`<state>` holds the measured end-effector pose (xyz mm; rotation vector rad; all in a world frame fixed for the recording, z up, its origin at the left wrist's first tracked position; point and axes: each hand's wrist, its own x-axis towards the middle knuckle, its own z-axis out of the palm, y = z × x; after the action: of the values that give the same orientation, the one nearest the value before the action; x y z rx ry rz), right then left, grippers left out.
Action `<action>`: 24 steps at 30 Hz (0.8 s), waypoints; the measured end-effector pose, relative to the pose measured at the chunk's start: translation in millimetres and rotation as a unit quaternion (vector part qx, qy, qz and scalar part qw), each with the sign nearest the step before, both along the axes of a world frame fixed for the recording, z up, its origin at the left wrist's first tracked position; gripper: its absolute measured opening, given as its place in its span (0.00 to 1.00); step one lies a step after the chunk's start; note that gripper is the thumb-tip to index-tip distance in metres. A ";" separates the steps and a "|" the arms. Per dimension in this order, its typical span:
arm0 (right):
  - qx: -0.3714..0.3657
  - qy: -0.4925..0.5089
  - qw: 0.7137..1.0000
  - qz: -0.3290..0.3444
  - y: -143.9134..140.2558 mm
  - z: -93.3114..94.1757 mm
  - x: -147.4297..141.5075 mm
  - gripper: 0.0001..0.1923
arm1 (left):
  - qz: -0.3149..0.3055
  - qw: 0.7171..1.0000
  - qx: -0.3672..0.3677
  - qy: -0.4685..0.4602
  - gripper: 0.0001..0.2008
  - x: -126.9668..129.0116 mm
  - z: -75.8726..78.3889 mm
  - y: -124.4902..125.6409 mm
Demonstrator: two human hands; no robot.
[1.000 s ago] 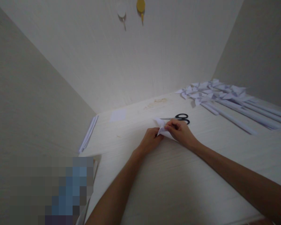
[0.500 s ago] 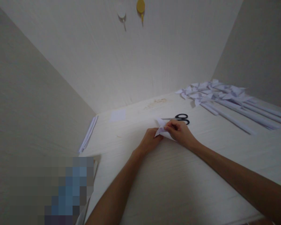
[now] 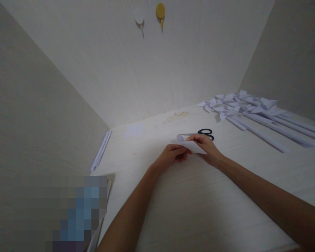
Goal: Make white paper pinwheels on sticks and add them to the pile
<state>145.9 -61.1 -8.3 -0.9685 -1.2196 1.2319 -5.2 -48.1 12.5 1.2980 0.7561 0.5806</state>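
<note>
Between my hands, low over the middle of the table, is a white piece of paper (image 3: 195,146), partly folded with a curled flap at its far left. My left hand (image 3: 174,154) pinches its near left edge, fingers bent beneath. My right hand (image 3: 206,147) grips the right side, its thumb and fingers closed on the sheet. Just behind the paper lie scissors (image 3: 205,132) with black handles, their blades pointing left and partly covered by my right hand.
Several white paper pinwheels (image 3: 231,108) on rolled paper sticks (image 3: 262,136) lie heaped at the back right. A square paper sheet (image 3: 133,130) rests at the back left, beside rolled paper sticks (image 3: 101,150) along the left edge. A yellow hook (image 3: 160,11) and a white hook (image 3: 140,17) hang on the wall.
My hands have turned the paper, so a flat side now faces up toward me. My left fingers have curled under its near edge, and the right hand has shifted its hold.
</note>
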 end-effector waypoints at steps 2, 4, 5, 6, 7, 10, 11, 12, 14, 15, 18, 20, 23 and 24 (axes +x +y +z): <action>-0.004 0.016 1.000 0.000 -0.2 0.5 -1.0 0.09 | 0.003 0.999 -0.045 -0.024 0.11 1.7 0.8 -1.7; -0.008 0.034 0.999 0.005 -0.3 1.4 -1.8 0.08 | 0.005 0.996 -0.074 -0.041 0.11 3.3 0.7 -2.5; -0.009 0.042 0.999 0.007 -0.2 1.8 -2.1 0.08 | 0.004 0.995 -0.083 -0.049 0.11 3.9 0.3 -2.5; -0.011 0.049 0.999 0.007 -0.1 1.9 -2.4 0.07 | 0.003 0.994 -0.089 -0.057 0.11 4.4 -0.3 -2.2; -0.013 0.053 0.998 0.006 0.1 1.9 -2.6 0.07 | 0.001 0.994 -0.093 -0.063 0.11 4.7 -0.9 -1.8; -0.017 0.051 0.999 -0.008 0.8 0.9 -3.0 0.06 | -0.006 0.992 -0.107 -0.068 0.11 4.7 -2.4 -0.2; -0.018 0.046 0.999 -0.011 1.1 0.4 -3.1 0.07 | -0.006 0.991 -0.112 -0.068 0.12 4.7 -2.8 0.4; -0.019 0.041 0.999 -0.012 1.3 -0.1 -3.2 0.07 | -0.006 0.991 -0.116 -0.069 0.11 4.8 -3.2 0.8; -0.018 0.029 0.999 -0.015 1.7 -1.0 -3.4 0.08 | -0.007 0.990 -0.119 -0.075 0.11 5.3 -4.1 1.5; -0.017 0.024 0.999 -0.021 1.8 -1.4 -3.4 0.09 | -0.007 0.990 -0.119 -0.079 0.11 5.6 -4.6 1.7; -0.011 0.016 0.999 -0.043 2.3 -2.9 -3.2 0.10 | -0.005 0.989 -0.121 -0.089 0.11 6.5 -6.4 2.1; -0.007 0.013 0.999 -0.046 2.7 -4.0 -2.7 0.10 | -0.001 0.988 -0.123 -0.092 0.10 6.4 -7.3 2.0; 0.002 0.007 0.999 -0.048 3.2 -5.6 -2.0 0.10 | 0.001 0.987 -0.129 -0.095 0.10 5.5 -7.5 1.5; 0.005 0.005 0.999 -0.052 3.3 -6.1 -1.8 0.10 | -0.002 0.987 -0.131 -0.096 0.10 5.1 -7.3 1.3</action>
<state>144.1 -57.8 -14.4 -1.0043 -1.1520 1.1475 0.0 -46.8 5.2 0.9862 0.6467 0.5737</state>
